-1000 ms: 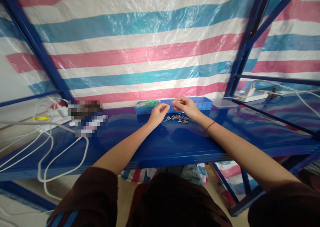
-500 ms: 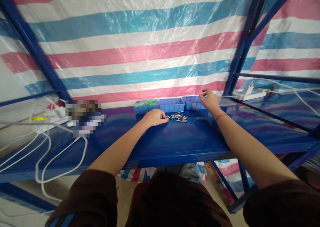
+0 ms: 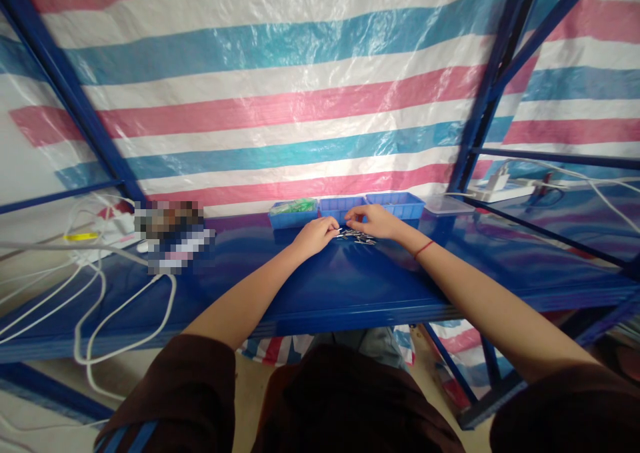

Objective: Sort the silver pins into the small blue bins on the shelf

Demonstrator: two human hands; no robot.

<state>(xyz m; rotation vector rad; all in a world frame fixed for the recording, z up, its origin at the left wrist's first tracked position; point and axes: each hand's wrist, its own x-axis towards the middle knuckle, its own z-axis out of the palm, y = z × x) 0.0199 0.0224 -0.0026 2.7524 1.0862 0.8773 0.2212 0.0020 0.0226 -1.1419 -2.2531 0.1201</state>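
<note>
A small pile of thin silver metal pieces, like pins or rivets [image 3: 364, 238], lies on the blue tabletop. At its left edge my left hand [image 3: 316, 236] is closed in a pinch, with one slim metal piece [image 3: 340, 231] showing at the fingertips. My right hand [image 3: 376, 221] hovers just over the pile, its curved fingers and thumb apart and close to the left fingertips; I see nothing in it. Behind the hands stand three blue bins: the left bin [image 3: 280, 220] with green and clear plastic bags [image 3: 299, 205], the middle bin [image 3: 330, 208] partly covered by my right hand, and the right bin [image 3: 407, 208].
A clear plastic lid [image 3: 450, 204] lies right of the bins. White cables [image 3: 103, 306] loop over the blue table [image 3: 320, 293] at left, beside a blurred-out object [image 3: 173, 236]. A power strip [image 3: 503, 188] sits at far right. Blue posts [image 3: 483, 106] and a striped sheet stand behind.
My right hand has come from over the right bin, leftward and down to the pile beside my left hand. The left hand has lifted slightly with a metal piece at its fingertips.
</note>
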